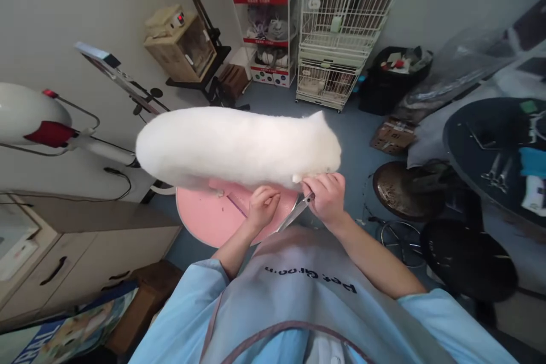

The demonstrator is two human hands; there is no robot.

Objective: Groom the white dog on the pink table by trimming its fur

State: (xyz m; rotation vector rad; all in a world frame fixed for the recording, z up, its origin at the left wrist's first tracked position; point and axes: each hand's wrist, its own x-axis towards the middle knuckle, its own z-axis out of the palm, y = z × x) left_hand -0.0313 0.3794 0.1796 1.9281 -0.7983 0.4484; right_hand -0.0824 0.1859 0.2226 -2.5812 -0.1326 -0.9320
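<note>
- Gripping the scissors [293, 213] by the handles, the right hand [327, 196] is wrapping tightly round them — the blades are pointing to 8 o'clock — while its fingers are resting by the muzzle; whether they are also pinching fur, I cannot tell.
- Left hand [263, 205] is curling at 9 o'clock from the right hand, just beside the belly; I cannot tell whether it is holding anything.
- White animal [239, 145] is standing on the pink table [205, 219], at 12 o'clock from the 2 hands, its head pointing to 3 o'clock.
- Purple strip [236, 205] is lying on the tabletop at 9 o'clock from the left hand.
- Judging by looks, the coat is feeling soft and yielding over a fairly weighty body; an open palm under chin or chest is probably suiting it better than tugging.
- Scissors are likely feeling stiff, light and slick — finger rings are offering the safest hold.
</note>
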